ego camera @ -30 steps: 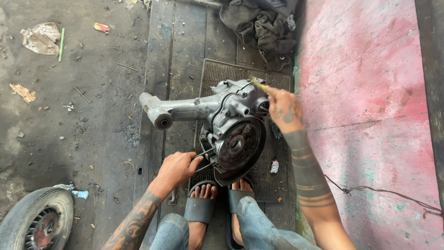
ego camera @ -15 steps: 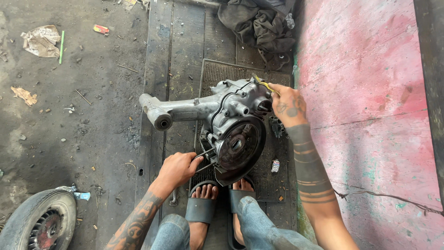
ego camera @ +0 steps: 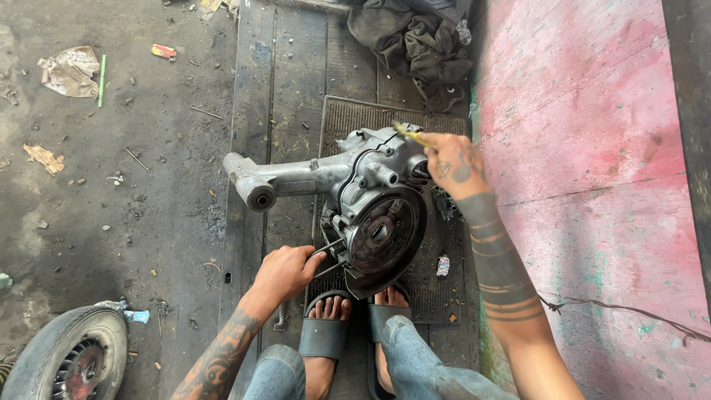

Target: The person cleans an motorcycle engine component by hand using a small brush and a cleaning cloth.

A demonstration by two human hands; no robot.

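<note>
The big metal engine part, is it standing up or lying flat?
Standing up on edge. The engine casing has its round dark disc facing the camera, and the left hand grips its studs while the right hand steadies the top.

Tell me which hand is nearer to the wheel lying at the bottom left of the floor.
Left. The left hand grips studs at the engine casing's near side, closer to the wheel. The right hand works at the casing's far right.

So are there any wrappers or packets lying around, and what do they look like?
Small wrapper: far floor, upper left; flat, red and yellow.
Crumpled paper wrapper: upper left, beside a green stick; tan and whitish.
Small packet: on the metal grate, right of the engine casing; whitish with coloured marks.
</note>
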